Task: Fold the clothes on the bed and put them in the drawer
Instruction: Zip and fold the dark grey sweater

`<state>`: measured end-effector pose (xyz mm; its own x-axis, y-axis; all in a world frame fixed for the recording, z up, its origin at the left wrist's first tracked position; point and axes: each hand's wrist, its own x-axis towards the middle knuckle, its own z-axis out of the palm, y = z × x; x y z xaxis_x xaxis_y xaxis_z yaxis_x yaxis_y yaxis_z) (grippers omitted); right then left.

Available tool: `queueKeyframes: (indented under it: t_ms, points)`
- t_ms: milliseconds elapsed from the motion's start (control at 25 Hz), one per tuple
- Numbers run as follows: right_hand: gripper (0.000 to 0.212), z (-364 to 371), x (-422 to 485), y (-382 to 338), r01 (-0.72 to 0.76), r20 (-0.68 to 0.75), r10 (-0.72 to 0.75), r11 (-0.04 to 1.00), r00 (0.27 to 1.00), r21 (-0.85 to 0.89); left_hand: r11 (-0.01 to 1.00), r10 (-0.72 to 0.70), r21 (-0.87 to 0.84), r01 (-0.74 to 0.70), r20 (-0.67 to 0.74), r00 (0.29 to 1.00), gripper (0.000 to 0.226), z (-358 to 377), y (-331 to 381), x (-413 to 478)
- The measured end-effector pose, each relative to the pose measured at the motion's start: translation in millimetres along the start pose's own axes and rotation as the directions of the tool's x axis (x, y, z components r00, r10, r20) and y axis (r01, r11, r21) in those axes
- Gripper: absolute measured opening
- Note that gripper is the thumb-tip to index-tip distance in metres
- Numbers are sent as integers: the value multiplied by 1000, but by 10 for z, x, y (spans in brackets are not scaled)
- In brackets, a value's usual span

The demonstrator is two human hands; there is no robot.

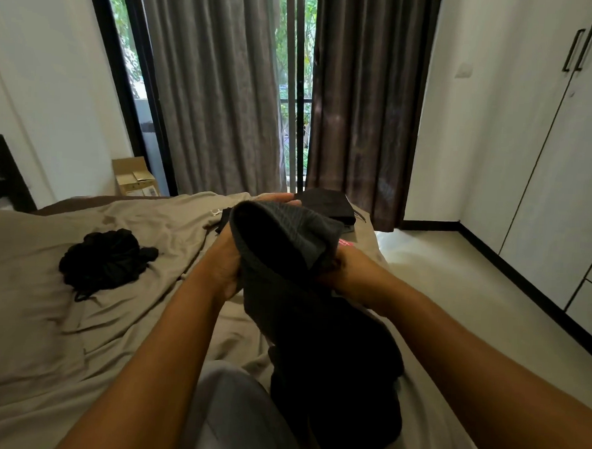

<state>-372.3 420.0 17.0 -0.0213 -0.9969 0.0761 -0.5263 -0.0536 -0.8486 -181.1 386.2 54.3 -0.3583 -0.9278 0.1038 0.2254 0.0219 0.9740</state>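
Note:
A dark grey ribbed garment hangs in front of me above the bed. My left hand grips its left edge, and my right hand grips its right edge. The cloth drapes down over my lap. A crumpled black garment lies on the beige sheet to the left. A folded dark garment sits at the far end of the bed, behind the one I hold.
A white wardrobe with drawers lines the right wall. Grey curtains cover a glass door ahead. A cardboard box stands by the far left wall. Pale floor runs between the bed and the wardrobe.

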Motion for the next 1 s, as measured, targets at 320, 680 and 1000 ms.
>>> queueKeyframes:
  t_ms: [320, 680, 1000]
  points:
    - [24, -519, 63, -346, 192, -361, 3, 841, 933, 506, 913, -231, 405, 50, 409, 883, 84, -295, -321, 488]
    - [21, -879, 5, -76, 268, -521, -365, 929, 772, -254, 940, -20, 334, -75, 272, 962, 25, -34, -626, 511]
    - [45, -910, -41, 99, 288, -341, -516, 793, 786, -537, 892, 284, 314, -327, 174, 943, 20, -62, 359, 495]
